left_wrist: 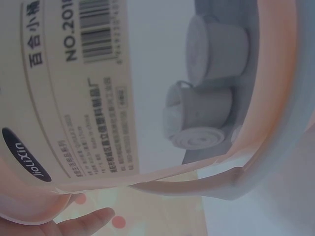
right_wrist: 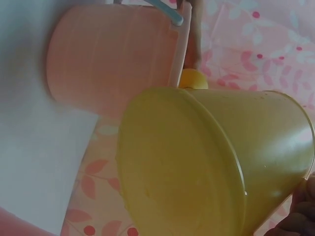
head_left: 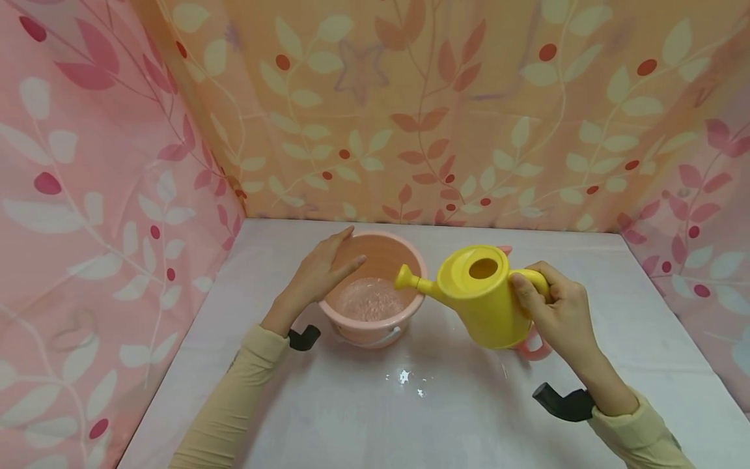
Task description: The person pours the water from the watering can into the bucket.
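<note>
My right hand (head_left: 559, 312) grips the handle of a yellow watering can (head_left: 492, 319), held up off the table and tilted left. Its spout and rose reach over the right rim of a pink bucket (head_left: 366, 332). Rippled water (head_left: 370, 299) lies inside the bucket. At the bucket's left rim is my left hand (head_left: 319, 270), its fingers extended and the thumb stretched over the opening. The left wrist view shows the bucket's printed label (left_wrist: 103, 98) close up, with a finger (left_wrist: 88, 221) reaching past the rim. From below, the right wrist view shows the can's base (right_wrist: 172, 167).
Behind and under the watering can, a pink object with a loop handle (head_left: 534, 346) is mostly hidden. Water drops (head_left: 404, 376) shine on the white tabletop (head_left: 375, 417) in front of the bucket. Leaf-patterned cloth (head_left: 422, 117) walls the back and both sides.
</note>
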A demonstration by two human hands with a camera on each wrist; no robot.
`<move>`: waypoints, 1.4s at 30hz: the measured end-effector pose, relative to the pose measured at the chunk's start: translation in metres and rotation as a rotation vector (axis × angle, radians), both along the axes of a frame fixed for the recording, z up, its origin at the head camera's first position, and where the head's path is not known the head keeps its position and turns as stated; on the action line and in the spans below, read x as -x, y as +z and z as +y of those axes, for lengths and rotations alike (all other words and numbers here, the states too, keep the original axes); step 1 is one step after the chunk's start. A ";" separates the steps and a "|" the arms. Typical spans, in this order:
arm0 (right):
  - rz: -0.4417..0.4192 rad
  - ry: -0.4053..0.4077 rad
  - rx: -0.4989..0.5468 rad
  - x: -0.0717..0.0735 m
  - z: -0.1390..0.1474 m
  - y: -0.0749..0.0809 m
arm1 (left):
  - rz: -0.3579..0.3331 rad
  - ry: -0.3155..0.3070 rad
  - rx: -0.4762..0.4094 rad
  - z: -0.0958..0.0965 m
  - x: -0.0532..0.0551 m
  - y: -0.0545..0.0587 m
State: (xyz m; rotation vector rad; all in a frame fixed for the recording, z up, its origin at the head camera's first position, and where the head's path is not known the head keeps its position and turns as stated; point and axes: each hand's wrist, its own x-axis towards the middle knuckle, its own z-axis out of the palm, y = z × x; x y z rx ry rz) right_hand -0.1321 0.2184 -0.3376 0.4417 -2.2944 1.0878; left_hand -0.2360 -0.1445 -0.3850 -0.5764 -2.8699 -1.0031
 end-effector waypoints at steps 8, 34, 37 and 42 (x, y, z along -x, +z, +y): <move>-0.023 -0.027 0.010 0.002 0.001 0.001 | 0.000 0.004 0.002 0.000 0.000 0.000; -0.102 -0.066 -0.051 0.004 -0.002 0.010 | -0.006 0.007 -0.004 0.000 0.000 0.001; -0.096 -0.063 -0.057 0.004 -0.002 0.010 | -0.005 0.004 -0.003 0.000 0.001 0.000; -0.095 -0.061 -0.059 0.004 -0.002 0.010 | -0.009 0.004 -0.007 0.000 0.001 -0.001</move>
